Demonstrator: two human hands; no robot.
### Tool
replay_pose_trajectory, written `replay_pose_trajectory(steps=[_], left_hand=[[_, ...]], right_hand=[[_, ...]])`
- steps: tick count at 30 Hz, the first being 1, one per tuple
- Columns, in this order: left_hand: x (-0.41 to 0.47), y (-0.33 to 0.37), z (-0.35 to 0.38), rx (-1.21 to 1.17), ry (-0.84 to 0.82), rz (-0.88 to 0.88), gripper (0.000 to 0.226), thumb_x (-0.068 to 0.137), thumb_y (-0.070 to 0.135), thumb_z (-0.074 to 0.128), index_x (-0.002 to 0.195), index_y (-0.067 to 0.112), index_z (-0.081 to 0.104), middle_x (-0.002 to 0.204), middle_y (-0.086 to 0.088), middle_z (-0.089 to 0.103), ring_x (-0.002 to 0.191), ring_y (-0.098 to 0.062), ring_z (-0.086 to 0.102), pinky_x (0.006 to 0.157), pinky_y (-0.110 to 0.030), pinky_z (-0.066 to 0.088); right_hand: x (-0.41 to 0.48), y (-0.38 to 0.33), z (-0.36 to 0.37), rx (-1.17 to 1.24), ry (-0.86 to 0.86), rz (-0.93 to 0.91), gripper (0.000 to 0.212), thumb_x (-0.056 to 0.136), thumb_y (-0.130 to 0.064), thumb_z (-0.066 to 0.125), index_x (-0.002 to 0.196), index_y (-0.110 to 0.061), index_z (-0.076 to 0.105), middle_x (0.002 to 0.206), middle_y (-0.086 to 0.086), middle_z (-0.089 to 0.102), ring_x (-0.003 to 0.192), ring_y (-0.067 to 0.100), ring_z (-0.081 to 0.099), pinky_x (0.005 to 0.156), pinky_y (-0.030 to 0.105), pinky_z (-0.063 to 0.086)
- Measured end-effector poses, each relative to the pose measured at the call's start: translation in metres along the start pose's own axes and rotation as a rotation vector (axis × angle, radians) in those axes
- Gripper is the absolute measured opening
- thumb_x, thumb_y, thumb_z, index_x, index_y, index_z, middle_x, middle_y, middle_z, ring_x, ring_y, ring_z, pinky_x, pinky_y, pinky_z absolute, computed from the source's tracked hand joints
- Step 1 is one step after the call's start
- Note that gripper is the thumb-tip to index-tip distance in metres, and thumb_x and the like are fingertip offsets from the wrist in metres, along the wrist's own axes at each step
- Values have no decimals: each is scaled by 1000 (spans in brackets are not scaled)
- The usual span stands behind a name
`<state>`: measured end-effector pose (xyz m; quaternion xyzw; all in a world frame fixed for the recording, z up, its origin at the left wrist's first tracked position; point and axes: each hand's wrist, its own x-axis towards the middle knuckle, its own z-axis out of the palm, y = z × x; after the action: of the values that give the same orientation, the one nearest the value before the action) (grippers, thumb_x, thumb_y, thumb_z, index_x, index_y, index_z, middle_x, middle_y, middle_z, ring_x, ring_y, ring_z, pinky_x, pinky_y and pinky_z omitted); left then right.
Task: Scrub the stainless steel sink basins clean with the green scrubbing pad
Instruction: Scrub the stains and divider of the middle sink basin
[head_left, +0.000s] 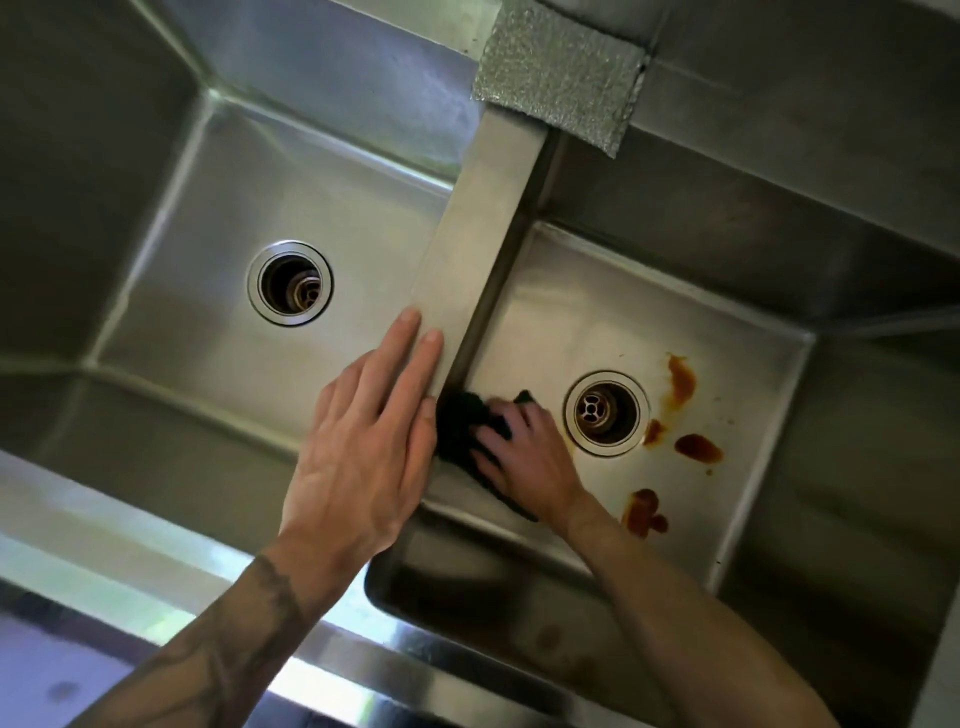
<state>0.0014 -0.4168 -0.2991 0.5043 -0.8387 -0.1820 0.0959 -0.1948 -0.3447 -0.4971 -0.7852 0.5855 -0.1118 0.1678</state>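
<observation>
Scrubbing is under way in the right basin (649, 291). The right hand (524, 452) presses the dark green pad (462, 426) onto the basin floor, tight against the wall below the divider (483, 234). Its fingers are spread flat over the pad, not wrapped around it. The left hand (358, 457) lies on the divider with its fingers straight and together, bracing the body.

Brown stains (698, 448) lie on the far side of the drain (607, 413), well apart from the pad. The left basin (208, 312) shows no such marks.

Recommended procedure:
- Hold the palm low so pressure spreads over the whole pad.
- Work the corner seam with short strokes, then cross past the drain to the stains.
- Rest weight on the left hand for balance; the steel is likely slippery.
- Flatten the pad if it bunches.
</observation>
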Motion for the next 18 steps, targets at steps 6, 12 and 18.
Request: replay_pose_trajectory(steps=[6,12,18], left_hand=[[0,-7,9,16,42,11,56,111,25,42,165,12,37,174,-8,29,140,-35,52,110,-52,48],[-2,-5,7,25,33,8,55,112,27,39,163,9,40,174,-11,29,139,-37,54,108,-53,49],[-1,-4,8,29,40,3,55,110,26,41,162,8,42,173,-11,31,132,-39,57,105,-55,50]], right_hand=[[61,24,-11,-120,296,607,30,102,-41,56,116,-18,69,123,14,55,102,31,47,83,40,41],[0,-22,8,-1,4,87,27,99,-40,60,119,-22,65,135,12,55,106,31,50,85,45,49],[46,59,-29,-154,225,578,30,101,-38,61,120,-17,67,126,15,56,104,30,47,85,40,47]])
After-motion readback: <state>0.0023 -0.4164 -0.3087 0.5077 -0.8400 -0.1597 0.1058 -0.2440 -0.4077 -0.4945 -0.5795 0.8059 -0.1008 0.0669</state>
